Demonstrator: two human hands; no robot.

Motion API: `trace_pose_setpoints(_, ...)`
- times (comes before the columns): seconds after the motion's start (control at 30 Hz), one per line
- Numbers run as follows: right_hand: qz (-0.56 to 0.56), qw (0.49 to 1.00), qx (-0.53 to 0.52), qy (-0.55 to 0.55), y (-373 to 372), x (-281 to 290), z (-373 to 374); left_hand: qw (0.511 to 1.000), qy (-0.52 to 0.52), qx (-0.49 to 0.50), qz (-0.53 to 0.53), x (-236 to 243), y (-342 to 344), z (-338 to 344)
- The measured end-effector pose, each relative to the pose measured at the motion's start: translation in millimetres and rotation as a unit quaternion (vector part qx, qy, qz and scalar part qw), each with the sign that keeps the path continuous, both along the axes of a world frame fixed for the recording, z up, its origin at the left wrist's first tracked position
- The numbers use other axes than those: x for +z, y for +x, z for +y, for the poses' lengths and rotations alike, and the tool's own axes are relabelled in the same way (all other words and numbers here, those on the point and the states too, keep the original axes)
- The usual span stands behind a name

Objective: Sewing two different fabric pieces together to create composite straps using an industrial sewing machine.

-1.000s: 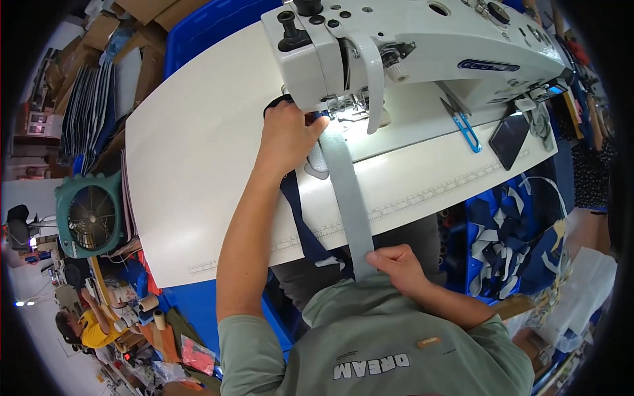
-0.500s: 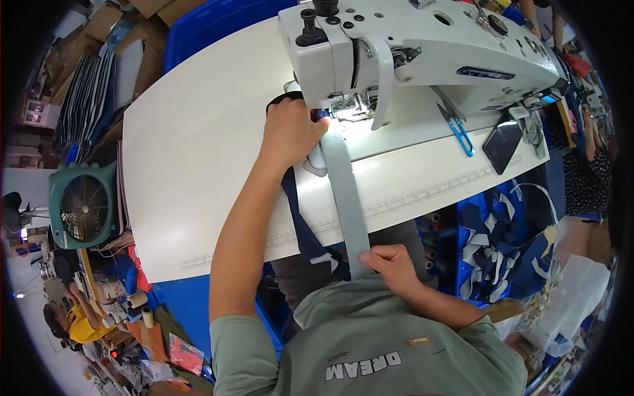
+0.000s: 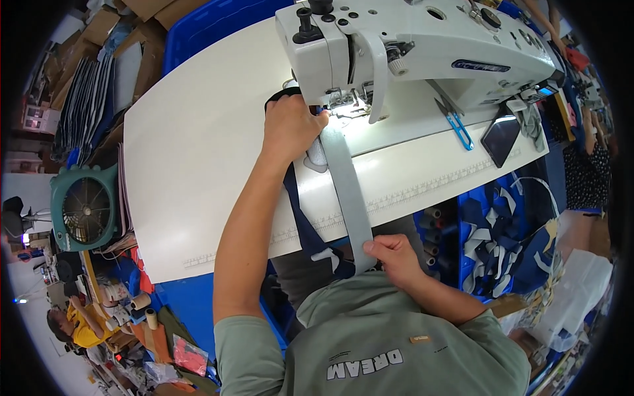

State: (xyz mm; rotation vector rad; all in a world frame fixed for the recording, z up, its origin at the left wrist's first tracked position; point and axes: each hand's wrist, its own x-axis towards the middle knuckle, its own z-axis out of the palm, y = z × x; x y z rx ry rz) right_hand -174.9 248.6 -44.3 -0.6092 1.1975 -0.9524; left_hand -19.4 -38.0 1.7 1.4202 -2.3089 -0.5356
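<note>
Work position: the grey strip [image 3: 350, 191] runs from the lit needle area [image 3: 349, 109] of the white sewing machine [image 3: 422, 66], at upper centre of the frame, down across the tabletop [image 3: 198, 165] and past its front edge to lower centre. The right hand [image 3: 398, 259] pinches the strip near its lower end, between thumb and fingers. The left hand [image 3: 290, 125] is curled over dark fabric [image 3: 281, 96] beside the needle area; its grip is partly hidden, so whether it pinches or only presses cannot be told. A navy strip [image 3: 300, 218] hangs below the left wrist.

Step in hand (judged): guiding the grey strip for stitching. Next move calls for light, even tension from the right hand, with left fingertips clear of the needle.
</note>
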Motion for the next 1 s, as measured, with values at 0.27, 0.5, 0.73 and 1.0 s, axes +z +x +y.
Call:
trace_pose_setpoints(0.27, 0.002, 0.999, 0.013, -0.029, 0.5, 7.9, -2.3, 0.999, 0.034, 0.009, 0.008, 4.8, 1.2, -0.6)
trace_pose_setpoints(0.5, 0.015, 1.000, 0.017, -0.012, -4.1, 5.6, -2.7, 1.000, 0.029, 0.009, 0.003, 9.5, -0.1, -1.9)
trace_pose_setpoints(0.73, 0.037, 0.998, 0.001, -0.050, 1.9, 10.0, -12.2, 1.000, 0.011, -0.001, 0.028, 3.2, 4.3, -9.5)
trace_pose_setpoints(1.0, 0.036, 0.998, -0.029, -0.033, 6.4, 1.9, -18.7, 0.999, -0.014, 0.001, 0.032, -1.8, 3.0, -15.0)
